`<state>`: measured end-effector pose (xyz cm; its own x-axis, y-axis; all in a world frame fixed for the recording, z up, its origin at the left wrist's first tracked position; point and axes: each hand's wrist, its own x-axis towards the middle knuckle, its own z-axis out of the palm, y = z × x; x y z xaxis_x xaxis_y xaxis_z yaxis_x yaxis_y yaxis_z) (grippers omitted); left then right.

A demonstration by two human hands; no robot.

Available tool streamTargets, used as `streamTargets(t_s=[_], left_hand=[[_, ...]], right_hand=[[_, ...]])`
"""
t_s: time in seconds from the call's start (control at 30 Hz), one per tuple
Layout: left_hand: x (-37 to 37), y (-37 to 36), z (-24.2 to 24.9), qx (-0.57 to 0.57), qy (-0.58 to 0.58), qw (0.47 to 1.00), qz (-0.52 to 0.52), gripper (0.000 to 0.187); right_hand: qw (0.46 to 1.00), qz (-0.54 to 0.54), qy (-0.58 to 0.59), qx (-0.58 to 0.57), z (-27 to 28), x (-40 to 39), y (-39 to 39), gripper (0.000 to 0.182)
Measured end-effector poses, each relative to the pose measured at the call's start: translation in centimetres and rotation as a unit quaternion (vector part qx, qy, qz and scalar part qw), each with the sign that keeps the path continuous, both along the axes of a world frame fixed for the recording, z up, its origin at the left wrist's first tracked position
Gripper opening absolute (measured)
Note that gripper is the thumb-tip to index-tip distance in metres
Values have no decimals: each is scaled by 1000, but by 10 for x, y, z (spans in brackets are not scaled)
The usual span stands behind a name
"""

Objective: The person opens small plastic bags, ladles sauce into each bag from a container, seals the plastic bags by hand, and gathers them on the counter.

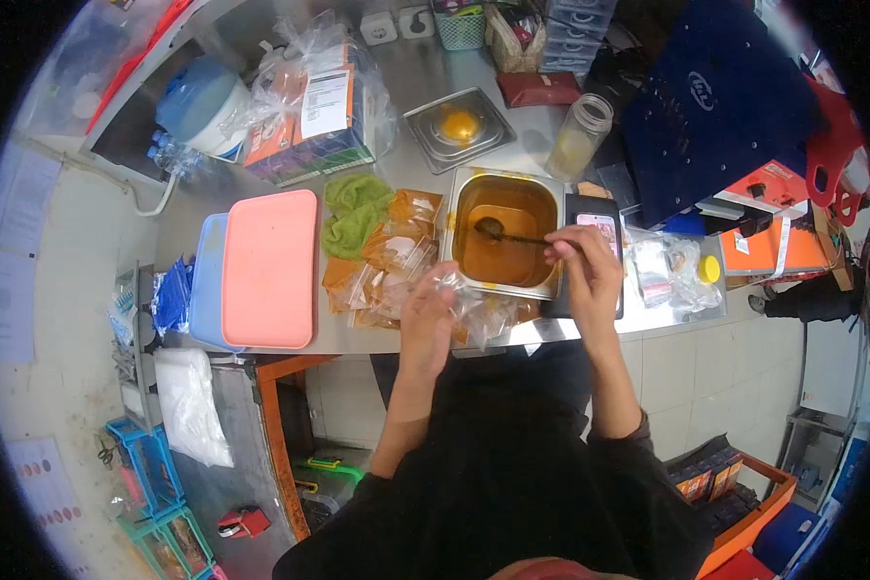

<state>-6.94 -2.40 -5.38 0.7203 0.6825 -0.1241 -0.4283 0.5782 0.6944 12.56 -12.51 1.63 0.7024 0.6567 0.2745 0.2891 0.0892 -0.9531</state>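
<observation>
My right hand [586,269] is closed on the handle of a dark spoon [522,238], whose bowl dips into orange-brown sauce [498,253]. The sauce fills part of a square steel container [558,280] with smears on its rim. At the container's front left corner, my left hand [429,314] pinches a clear plastic bag [483,314]. Several filled bags of orange-brown sauce [396,246] lie in a pile left of the container. A crumpled green cloth [354,215] touches that pile.
A pink tray [269,271] overlaps a blue one [206,280] on the left. Behind stand a steel lid [461,129] with an orange smear, a glass jar [580,135] and a plastic-wrapped box [314,121]. A phone [599,232] lies right of the container.
</observation>
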Motion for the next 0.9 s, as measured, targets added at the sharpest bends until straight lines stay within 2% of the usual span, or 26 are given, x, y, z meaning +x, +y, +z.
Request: streamTargets(t_s=[0.07,0.13,0.2,0.27,0.4,0.47,0.5,0.6,0.67,0.73,0.9], left_hand=[[11,-1,4,1,26,999,43,46],[19,-1,16,3,43,998,55,45],[25,1,27,7,57,996,64,44],[27,8,36,15,72,997,37,32],[28,20,43,96,77,992,-9,30],[27,22,42,159,103,981,-30,39],[27,21,42,158,106,981,-32,39],[29,20,47,185,105,976,-39,38],[29,19,50,202,110,972,-38,39],[28,19,52,201,113,972,-50,41],[24,18,56,177,128,974,-59,46]], right_hand=[[978,42,-202,-35,13,17,0,7],[969,69,-234,-52,18,35,1,10],[939,134,-315,-31,18,50,3,12],[937,141,-318,-30,15,59,-1,12],[967,80,-231,-72,-7,67,-20,10],[999,15,14,-50,-20,69,-29,19],[998,14,18,-50,-29,69,-32,19],[977,-1,212,15,-60,68,-40,23],[967,-11,252,29,-75,64,-46,22],[928,-76,357,76,-78,56,-47,28],[902,-93,411,95,-83,48,-55,26]])
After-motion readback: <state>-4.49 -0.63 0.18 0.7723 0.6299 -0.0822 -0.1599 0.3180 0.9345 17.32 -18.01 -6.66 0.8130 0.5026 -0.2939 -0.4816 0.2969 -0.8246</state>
